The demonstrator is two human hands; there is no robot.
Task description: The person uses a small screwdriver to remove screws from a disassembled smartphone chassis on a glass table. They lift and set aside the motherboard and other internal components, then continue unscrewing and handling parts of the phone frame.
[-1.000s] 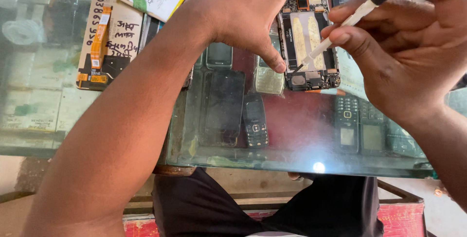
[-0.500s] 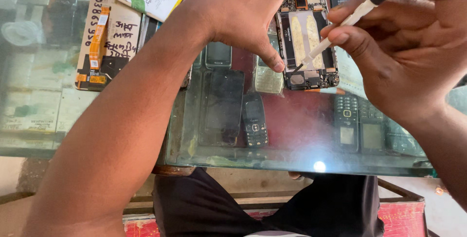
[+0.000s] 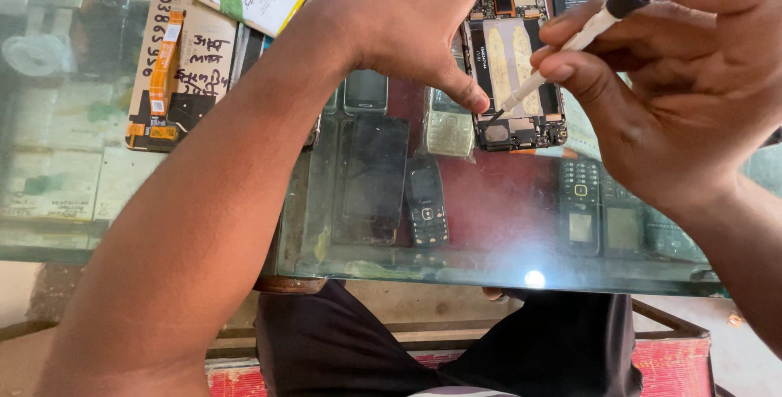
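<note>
Screwdriver point(image 3: 562, 51) tip lowered, opened phone point(image 3: 515, 71) near counter edge

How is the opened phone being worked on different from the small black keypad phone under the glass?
The opened phone lies on top of the glass counter, back off, circuitry bare; the keypad phone sits beneath it, fully cased. The opened phone is larger and is steadied by the left hand; the keypad phone is untouched. Both lie flat.

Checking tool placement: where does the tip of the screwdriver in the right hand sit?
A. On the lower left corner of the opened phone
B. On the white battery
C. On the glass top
A: the right hand holds the screwdriver, whose tip meets the opened phone at its lower left corner.
</note>
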